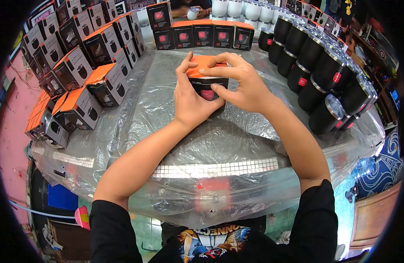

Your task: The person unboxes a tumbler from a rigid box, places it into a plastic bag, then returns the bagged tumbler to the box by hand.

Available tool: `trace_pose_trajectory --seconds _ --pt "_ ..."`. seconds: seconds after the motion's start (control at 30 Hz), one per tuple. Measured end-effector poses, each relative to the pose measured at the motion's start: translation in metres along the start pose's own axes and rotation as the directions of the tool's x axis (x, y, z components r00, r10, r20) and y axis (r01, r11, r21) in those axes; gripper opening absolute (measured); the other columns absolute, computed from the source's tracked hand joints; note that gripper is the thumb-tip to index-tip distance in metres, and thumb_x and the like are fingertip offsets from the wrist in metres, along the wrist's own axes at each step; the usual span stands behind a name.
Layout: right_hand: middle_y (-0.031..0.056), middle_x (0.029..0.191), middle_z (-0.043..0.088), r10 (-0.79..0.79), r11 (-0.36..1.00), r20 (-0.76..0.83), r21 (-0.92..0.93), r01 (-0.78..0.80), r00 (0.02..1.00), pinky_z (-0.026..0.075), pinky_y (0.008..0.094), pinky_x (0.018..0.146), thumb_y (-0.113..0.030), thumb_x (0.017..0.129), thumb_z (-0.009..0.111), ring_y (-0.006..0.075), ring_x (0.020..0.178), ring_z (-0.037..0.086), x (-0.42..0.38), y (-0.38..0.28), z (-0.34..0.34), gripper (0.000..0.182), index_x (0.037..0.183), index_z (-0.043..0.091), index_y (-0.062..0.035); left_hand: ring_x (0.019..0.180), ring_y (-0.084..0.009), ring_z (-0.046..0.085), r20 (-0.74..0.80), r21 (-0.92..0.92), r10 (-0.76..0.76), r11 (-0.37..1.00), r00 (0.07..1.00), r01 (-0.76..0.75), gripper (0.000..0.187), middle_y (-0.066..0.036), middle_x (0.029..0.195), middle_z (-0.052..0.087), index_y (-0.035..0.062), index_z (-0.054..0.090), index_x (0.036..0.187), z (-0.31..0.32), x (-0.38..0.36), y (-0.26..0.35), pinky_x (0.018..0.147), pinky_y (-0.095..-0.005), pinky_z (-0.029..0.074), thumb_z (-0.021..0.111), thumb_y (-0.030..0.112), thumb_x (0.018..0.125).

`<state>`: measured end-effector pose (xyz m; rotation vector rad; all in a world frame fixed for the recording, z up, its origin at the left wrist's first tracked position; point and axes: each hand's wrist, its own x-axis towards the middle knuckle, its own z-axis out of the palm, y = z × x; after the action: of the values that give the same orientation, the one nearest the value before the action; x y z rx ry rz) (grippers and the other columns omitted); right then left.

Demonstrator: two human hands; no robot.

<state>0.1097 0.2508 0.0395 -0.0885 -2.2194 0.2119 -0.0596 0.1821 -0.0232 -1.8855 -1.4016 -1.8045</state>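
A black box with an orange top stands upright in the middle of the plastic-covered table, a red label showing through its front window. Around its left side and front wraps my left hand, the fingertips at the top left edge. My right hand is at the box's right side and top, its fingers bent over the orange lid and its thumb near the front window. Between them the two hands hold the box. Its lower part is partly hidden by my left hand.
Stacked grey and orange boxes line the left side. Several black boxes form a row behind. Black tumblers crowd the right, white tumblers the back. Another person's hand shows at the far side. Clear plastic covers the table.
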Motion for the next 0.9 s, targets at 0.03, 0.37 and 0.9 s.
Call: trace_pose_trajectory --seconds 0.03,0.37,0.9 --pt "0.0123 0.118 0.070 -0.016 1.000 0.002 -0.018 0.016 1.000 0.055 0.0412 0.099 -0.008 0.082 0.080 0.0330 0.111 0.068 0.000 0.000 0.000 0.035 0.117 0.080 -0.0096 0.130 -0.0437 0.062 0.007 0.009 -0.014 1.000 1.000 0.014 0.117 -0.027 0.159 0.044 0.0021 0.025 0.154 -0.001 0.000 0.001 0.104 -0.0485 0.055 0.097 0.025 0.065" --pt "0.0159 0.111 0.078 0.008 0.993 -0.118 0.117 0.006 0.993 0.058 0.0386 0.092 -0.007 0.075 0.090 0.0297 0.102 0.076 -0.009 0.022 -0.001 0.031 0.098 0.071 0.0005 0.138 -0.0391 0.055 0.008 0.006 -0.039 0.999 0.999 0.039 0.104 -0.027 0.160 0.041 0.0033 0.034 0.137 0.001 -0.001 0.000 0.115 -0.0463 0.047 0.102 0.030 0.064" --pt "0.0194 0.152 0.054 0.497 0.716 0.345 0.355 -0.601 0.796 0.041 0.0489 0.121 -0.021 0.078 0.094 0.0366 0.143 0.053 -0.004 0.045 -0.008 0.102 0.160 0.035 -0.0084 0.153 -0.0475 0.027 0.220 0.013 0.157 0.986 0.963 -0.164 0.119 -0.028 0.162 0.022 0.0053 0.016 0.162 -0.033 0.015 -0.023 0.124 -0.0558 0.031 0.091 0.035 0.075"
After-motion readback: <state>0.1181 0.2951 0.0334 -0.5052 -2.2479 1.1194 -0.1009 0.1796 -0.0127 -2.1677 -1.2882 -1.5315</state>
